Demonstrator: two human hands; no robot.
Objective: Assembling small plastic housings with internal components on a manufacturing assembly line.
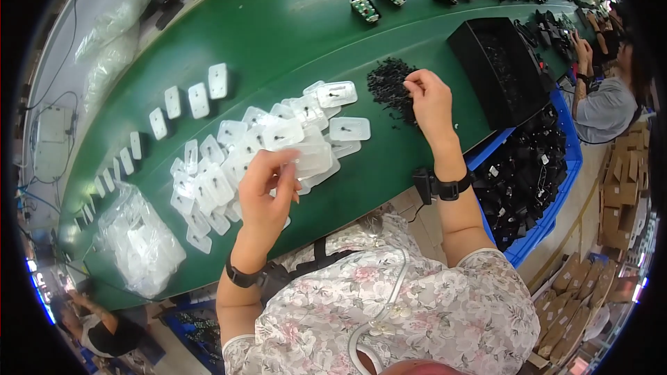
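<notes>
My left hand [264, 184] is closed on the edge of a translucent white plastic cover [314, 158], held over a heap of similar covers [229, 160]. Many covers in the heap carry a small black piece at their middle. At the edge of a pile of tiny black parts [389, 83], my right hand [431, 101] has its thumb and fingers pinched together. Whatever lies between those fingertips is too small to make out. Both wrists wear black bands.
White oblong housings [199, 100] stand in a row on the green table [292, 21]. A clear bag of white parts [142, 243] lies left. Right are a black box [497, 73] and a blue crate [517, 253] of black parts. Circuit assemblies [364, 8] line the far side; co-workers sit at both ends.
</notes>
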